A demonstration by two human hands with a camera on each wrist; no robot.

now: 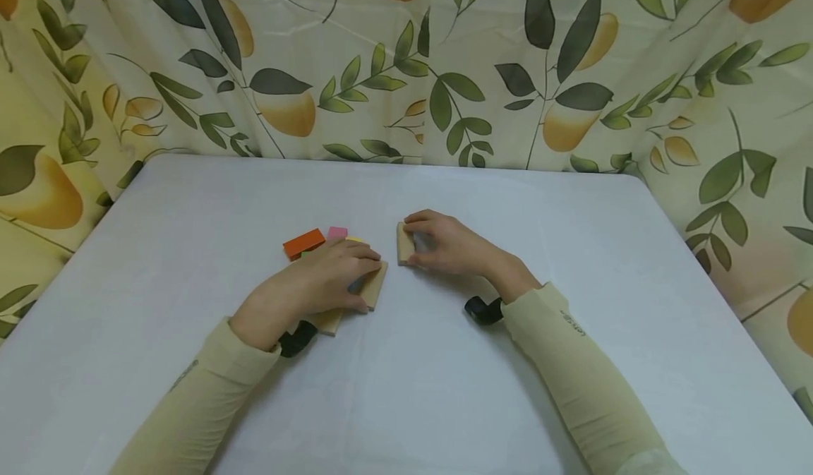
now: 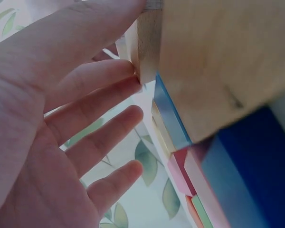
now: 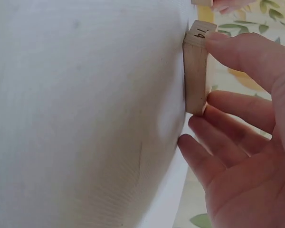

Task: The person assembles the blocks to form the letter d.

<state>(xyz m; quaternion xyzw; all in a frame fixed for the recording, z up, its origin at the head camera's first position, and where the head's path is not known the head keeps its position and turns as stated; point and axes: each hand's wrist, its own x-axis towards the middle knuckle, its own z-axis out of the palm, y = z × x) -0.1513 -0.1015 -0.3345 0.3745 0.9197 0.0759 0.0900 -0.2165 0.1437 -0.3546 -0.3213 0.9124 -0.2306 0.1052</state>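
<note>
Near the middle of the white table, my right hand (image 1: 447, 243) pinches a plain wooden block (image 1: 404, 245) lengthwise, thumb at the near end and fingers at the far end. The right wrist view shows the number 14 handwritten on the end of this wooden block (image 3: 195, 71). My left hand (image 1: 330, 274) grips another plain wooden block (image 1: 376, 288) between thumb and fingertips, a short gap to the left of the first. Its ring and little fingers (image 2: 116, 183) are extended off the block. More blocks lie under and behind the left hand, partly hidden by it.
An orange block (image 1: 305, 243) and a pink block (image 1: 338, 233) lie beyond the left hand. Another wooden block (image 1: 328, 322) pokes out beneath it. The left wrist view also shows a dark blue block (image 2: 256, 156) and a green block (image 2: 201, 211). A leaf-patterned curtain (image 1: 381, 65) hangs behind the table.
</note>
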